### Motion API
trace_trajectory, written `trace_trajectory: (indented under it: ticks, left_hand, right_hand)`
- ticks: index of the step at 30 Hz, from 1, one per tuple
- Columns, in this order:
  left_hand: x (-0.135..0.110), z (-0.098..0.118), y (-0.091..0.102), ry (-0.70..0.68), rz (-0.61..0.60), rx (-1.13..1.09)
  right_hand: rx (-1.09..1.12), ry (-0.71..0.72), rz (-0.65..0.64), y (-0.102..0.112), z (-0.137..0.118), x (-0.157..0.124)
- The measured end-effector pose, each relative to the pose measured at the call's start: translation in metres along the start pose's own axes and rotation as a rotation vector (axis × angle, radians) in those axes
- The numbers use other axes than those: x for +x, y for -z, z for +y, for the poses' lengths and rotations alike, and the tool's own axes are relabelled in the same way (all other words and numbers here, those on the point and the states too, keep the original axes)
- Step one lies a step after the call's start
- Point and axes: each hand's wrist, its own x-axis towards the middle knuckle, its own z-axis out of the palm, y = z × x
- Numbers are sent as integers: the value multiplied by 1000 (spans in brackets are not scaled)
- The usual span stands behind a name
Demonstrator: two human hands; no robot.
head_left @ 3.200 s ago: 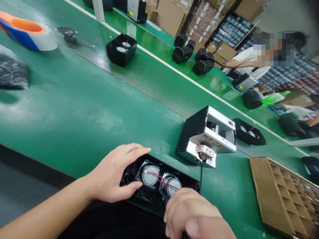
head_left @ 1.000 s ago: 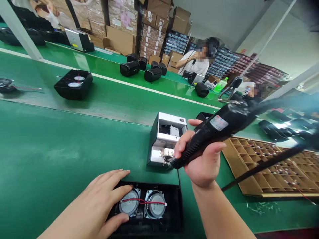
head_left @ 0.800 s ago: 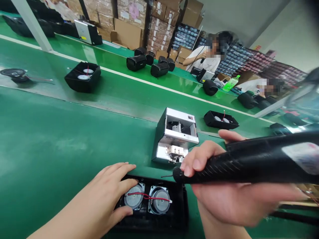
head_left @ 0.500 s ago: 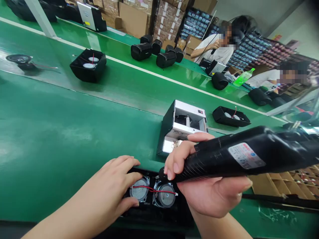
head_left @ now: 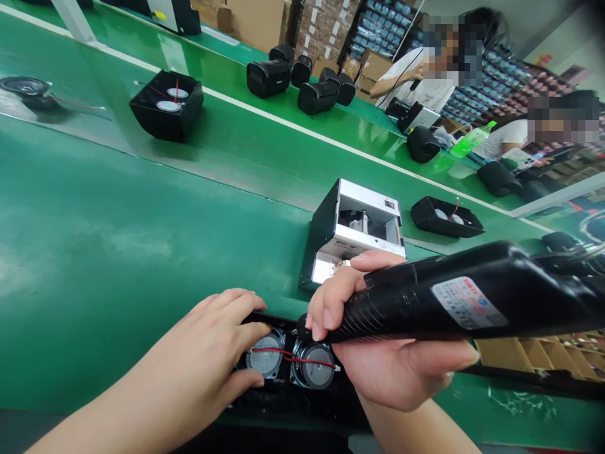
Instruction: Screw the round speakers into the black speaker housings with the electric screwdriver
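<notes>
Electric screwdriver [head_left: 454,302] sits wrapped in the right hand [head_left: 392,372], fingers pressed together around the black body and thumb side hidden, so I can't tell exactly how the grip closes. Its nose hangs just over the black speaker housing [head_left: 295,407], right by the right-hand one of the two speaker drivers [head_left: 314,367]. The actual bit is hidden behind the fingers, so I can't tell if it's touching anything.

Left hand [head_left: 203,350] is flat on the housing, fingers lightly spread, with the thumb below the left driver. Biggest risk, I'd say, is the bit slipping and hitting a driver cone, nicking the red wire [head_left: 276,352], or jabbing those left fingers, because everything's packed close together. A tug from the black cord [head_left: 520,376] could also throw off the aim, if that's the tool's cord.

Housing sits right at the near edge of the green conveyor belt [head_left: 118,208], so a hard shove could tip it. Plenty of free belt to the left. Right side is tighter, with the metal screw feeder [head_left: 359,217] just behind the right hand and the cardboard divider tray [head_left: 515,354] beyond.
</notes>
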Motion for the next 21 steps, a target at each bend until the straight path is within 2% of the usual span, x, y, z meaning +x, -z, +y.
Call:
trace_trajectory:
  ticks: [9,12,16,21]
  left_hand:
    - [0,-1,3,-30,33,-2]
    - [-2,-4,2,-42,13,-12]
    - [-5,-8,2,-43,-22,-22]
    - [-4,-5,3,-23,-42,-39]
  right_hand:
    - [-1,-5,13,1,-2,-1]
    - [21,-4,46,1,-2,-1]
    - [21,-21,4,1,-1,-1]
    - [60,-36,12,1,2,0]
